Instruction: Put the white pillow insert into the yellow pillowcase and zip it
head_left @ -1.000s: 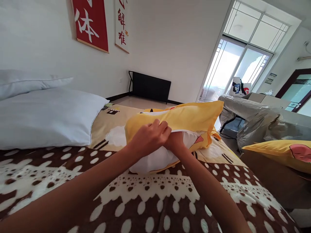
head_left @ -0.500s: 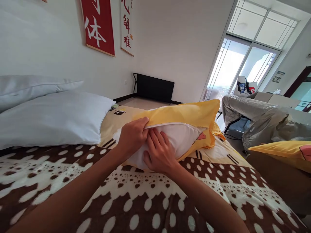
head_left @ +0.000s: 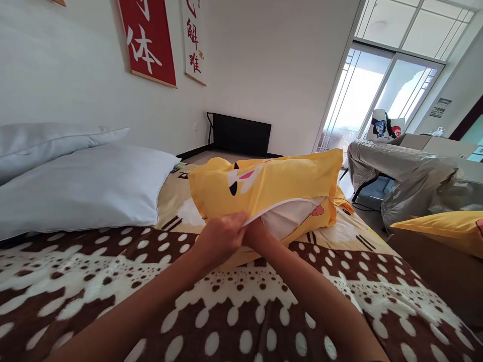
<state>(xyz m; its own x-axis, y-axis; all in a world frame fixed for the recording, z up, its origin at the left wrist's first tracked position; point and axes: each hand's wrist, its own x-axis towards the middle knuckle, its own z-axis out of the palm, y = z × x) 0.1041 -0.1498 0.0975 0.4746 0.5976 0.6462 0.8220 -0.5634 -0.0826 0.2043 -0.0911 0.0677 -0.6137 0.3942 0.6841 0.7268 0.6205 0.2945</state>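
A yellow pillowcase [head_left: 287,176] with a cartoon print lies on the bed around a white pillow [head_left: 289,216], which shows through the case's long opening. My left hand [head_left: 226,234] is closed on the upper edge of that opening. Beside it, my right hand [head_left: 255,232] reaches inside the case; its fingers are hidden under the yellow cloth. The left end of the pillow is covered by the case.
Two white pillows [head_left: 86,186] lie at the left. A brown and white patterned blanket [head_left: 211,311] spreads in front. Another yellow pillow [head_left: 445,226] is at the right edge, with plastic-covered furniture [head_left: 403,166] behind it. A black panel [head_left: 241,134] stands by the far wall.
My left hand has drawn the yellow edge down and to the right over the pillow's left part. My right hand, earlier spread on the white pillow, has gone under the cloth.
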